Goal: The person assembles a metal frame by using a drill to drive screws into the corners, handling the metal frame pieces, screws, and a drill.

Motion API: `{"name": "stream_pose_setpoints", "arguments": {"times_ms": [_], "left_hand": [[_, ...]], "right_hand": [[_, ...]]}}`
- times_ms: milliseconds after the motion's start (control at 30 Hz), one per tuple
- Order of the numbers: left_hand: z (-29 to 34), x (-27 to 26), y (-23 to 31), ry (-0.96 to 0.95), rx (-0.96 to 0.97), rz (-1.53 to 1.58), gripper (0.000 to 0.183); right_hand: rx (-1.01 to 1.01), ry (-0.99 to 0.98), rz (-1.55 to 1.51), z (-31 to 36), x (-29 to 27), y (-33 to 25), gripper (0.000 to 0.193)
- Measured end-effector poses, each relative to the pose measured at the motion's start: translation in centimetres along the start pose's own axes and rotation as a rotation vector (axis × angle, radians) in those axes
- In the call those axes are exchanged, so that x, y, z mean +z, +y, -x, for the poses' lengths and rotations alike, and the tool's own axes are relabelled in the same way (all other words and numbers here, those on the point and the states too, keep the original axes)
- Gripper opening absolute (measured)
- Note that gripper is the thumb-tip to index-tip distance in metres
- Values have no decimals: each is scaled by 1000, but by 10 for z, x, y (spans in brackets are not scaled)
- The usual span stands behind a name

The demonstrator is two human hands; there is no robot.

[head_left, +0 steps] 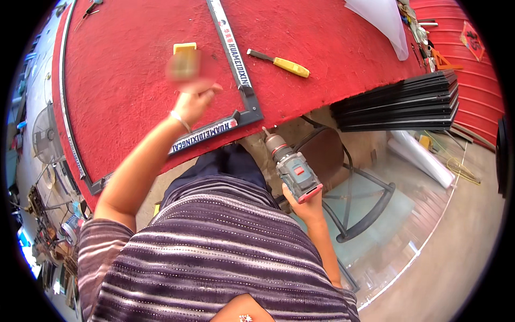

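My right hand (307, 208) is wrapped round the grip of a grey and red cordless drill (294, 167), beside the table's near edge. The drill's bit end points up toward the corner of a dark metal frame (251, 114) with printed film strips, which lies on the red table. Over the frame's inside, my left hand (194, 104) reaches forward with one finger or thumb pointing right. Its other fingers are hard to make out. Just beyond them is a smeared brownish thing (185, 65) next to a yellow-edged item (184, 48); whether the hand touches it, I cannot tell.
A yellow-handled chisel-like tool (291, 67) lies right of the frame on the red table cover (134, 27). Black profiles (397, 102) are stacked at the right edge. Below stands a chair (370, 204), near a clear sheet on the floor. A fan (47, 134) stands at left.
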State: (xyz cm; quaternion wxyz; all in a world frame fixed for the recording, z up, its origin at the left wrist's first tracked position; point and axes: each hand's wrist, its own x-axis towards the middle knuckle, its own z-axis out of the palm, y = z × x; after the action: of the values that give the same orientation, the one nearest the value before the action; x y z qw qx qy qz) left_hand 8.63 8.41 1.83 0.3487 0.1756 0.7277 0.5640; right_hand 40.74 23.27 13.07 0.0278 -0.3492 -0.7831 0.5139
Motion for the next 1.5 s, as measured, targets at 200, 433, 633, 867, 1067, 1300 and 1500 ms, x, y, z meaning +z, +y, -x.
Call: {"name": "stream_pose_setpoints", "arguments": {"times_ms": [200,433,633,867,1067,1300,1500], "left_hand": [[64,69,-14,-250,-651,1068,22],[69,73,-36,-285,-714,1140,15],[71,69,-32,-410,-693,1241,15],[66,61,-33,-545,-510,986,16],[62,59,-28,-490,-547,1015,17],[58,56,-24,-552,-547,883,16],[55,93,-36,-249,-878,1413,15]], "right_hand": [[-81,-133,81,0,6,8,26],[-90,-175,83,1,12,6,40],[-119,-156,78,0,11,8,23],[101,-210,-83,2,7,2,23],[214,-216,-119,-5,4,-10,26],[72,-237,-55,-8,3,4,27],[-35,-226,217,-26,1,3,41]]}}
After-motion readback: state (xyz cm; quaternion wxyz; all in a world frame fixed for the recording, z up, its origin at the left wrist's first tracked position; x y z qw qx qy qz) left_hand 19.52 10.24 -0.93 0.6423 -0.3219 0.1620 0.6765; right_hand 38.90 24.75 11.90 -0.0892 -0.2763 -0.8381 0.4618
